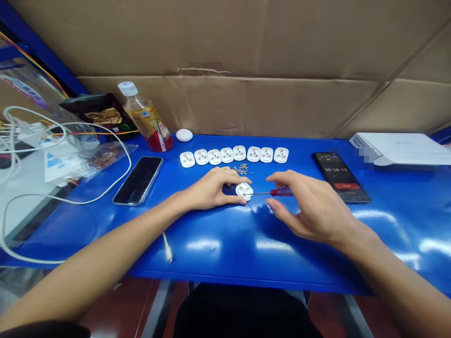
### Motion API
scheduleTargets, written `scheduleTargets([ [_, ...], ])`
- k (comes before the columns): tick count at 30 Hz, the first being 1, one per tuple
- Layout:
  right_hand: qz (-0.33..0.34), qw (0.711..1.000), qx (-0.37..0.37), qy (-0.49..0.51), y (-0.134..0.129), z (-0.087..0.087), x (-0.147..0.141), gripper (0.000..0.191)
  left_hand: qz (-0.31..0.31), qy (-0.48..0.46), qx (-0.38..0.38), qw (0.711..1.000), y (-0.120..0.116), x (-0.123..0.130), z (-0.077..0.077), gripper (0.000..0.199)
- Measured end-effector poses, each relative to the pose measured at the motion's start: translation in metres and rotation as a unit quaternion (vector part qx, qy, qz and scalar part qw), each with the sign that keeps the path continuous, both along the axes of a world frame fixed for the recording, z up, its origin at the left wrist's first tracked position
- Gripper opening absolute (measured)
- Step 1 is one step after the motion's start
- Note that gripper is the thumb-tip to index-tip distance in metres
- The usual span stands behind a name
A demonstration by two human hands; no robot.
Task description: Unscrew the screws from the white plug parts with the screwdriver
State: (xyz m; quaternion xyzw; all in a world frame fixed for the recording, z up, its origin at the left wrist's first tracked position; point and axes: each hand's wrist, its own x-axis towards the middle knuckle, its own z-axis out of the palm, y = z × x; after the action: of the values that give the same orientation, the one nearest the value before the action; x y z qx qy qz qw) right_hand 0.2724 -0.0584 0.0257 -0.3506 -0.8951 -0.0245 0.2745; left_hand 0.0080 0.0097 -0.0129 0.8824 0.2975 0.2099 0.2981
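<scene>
My left hand (214, 188) pinches a small round-cornered white plastic plug part (242, 188) on the blue table, thumb on the near side and forefinger on the far side. Brass-coloured metal pieces show inside it. My right hand (310, 202) has a screwdriver (278, 192) with a red handle, its thumb and forefinger spread around the handle. The shaft points left, and its tip meets the plug part. Just beyond my left fingers lies a loose pile of tiny brass screws (241, 169). Behind it, several similar white plug parts (253, 154) stand in a row.
On the left are a dark phone (138, 180), a drink bottle (150, 117), a white egg-shaped object (184, 135) and white cables (123, 188). A phone showing a timer (340, 178) and a white box (405, 148) lie right. Cardboard (246, 103) lines the back.
</scene>
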Motion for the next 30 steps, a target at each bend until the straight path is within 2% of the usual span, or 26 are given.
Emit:
scheduleTargets([
  [2,-0.015,0.999,0.03,-0.005,0.0003,-0.0007,0.0012,0.016,-0.004,0.004,0.005,1.0,0.0002,-0.0006,-0.0003,0.051],
  [3,-0.003,1.0,0.029,-0.003,0.0005,-0.0009,0.0015,0.012,-0.006,0.005,0.006,1.0,0.0003,-0.0008,-0.0004,0.052],
  [6,0.038,0.999,-0.004,0.007,0.0004,-0.0012,0.0011,0.016,-0.005,0.003,0.007,1.0,0.0004,-0.0008,-0.0001,0.052],
  [9,0.01,1.0,0.012,0.006,0.0003,-0.0021,0.0005,0.019,-0.003,0.007,0.012,1.0,-0.0002,-0.0002,0.0007,0.052],
  [12,-0.013,0.999,0.043,-0.003,0.0005,-0.0026,0.0008,0.012,-0.002,0.01,0.012,1.0,-0.0008,0.0001,0.0013,0.053],
  [16,0.034,0.999,-0.003,0.014,-0.0008,-0.0005,0.0013,0.019,-0.001,0.007,0.011,1.0,-0.0011,0.0002,0.0019,0.051],
  [18,0.019,1.0,-0.005,0.005,-0.0018,-0.0002,0.0018,0.021,-0.002,0.006,0.011,1.0,-0.0011,0.0002,0.0018,0.051],
  [21,-0.014,0.999,0.025,-0.026,-0.0018,-0.0009,0.0021,0.014,-0.003,0.009,0.009,1.0,-0.0009,0.0002,0.0006,0.051],
  [25,0.021,1.0,0.014,-0.005,-0.0007,0.0002,0.0007,0.015,-0.003,0.007,0.015,1.0,-0.0008,0.0002,-0.0004,0.05],
  [30,-0.013,0.999,0.027,-0.03,-0.0013,-0.0005,0.003,0.011,-0.001,0.016,0.013,1.0,-0.0009,0.0005,0.0017,0.051],
])
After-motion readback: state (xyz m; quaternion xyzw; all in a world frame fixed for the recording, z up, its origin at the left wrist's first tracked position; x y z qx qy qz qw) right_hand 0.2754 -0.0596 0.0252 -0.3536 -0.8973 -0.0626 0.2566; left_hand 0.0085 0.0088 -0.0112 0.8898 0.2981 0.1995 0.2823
